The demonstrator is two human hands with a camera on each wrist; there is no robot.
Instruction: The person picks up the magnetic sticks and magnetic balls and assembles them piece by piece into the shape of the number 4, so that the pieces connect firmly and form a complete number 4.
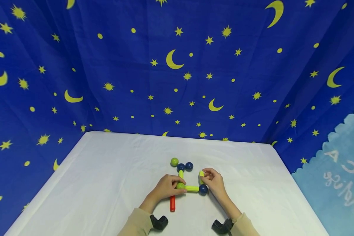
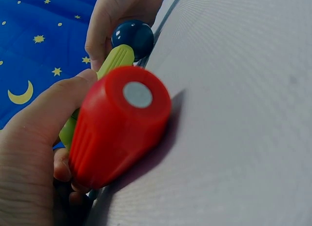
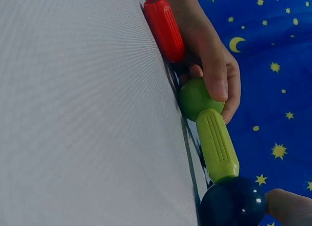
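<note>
My left hand (image 1: 166, 187) grips a green ball (image 1: 181, 186), thumb on the near side and fingers on the far side. From that ball a yellow-green magnetic rod (image 3: 217, 145) runs right to a dark blue ball (image 1: 203, 189). Another yellow-green rod (image 1: 181, 174) points away from the green ball to a second blue ball (image 1: 181, 167). My right hand (image 1: 216, 184) pinches a third yellow-green rod (image 1: 201, 174), whose near end is at the right-hand blue ball. A red rod (image 2: 122, 123) lies on the table just below my left hand.
One more blue ball (image 1: 189, 166) and a light green ball (image 1: 174, 162) sit at the far end of the pieces. Everything lies on a white-covered table (image 1: 112, 170). A blue curtain (image 1: 147, 75) with moons and stars surrounds it on the back and sides.
</note>
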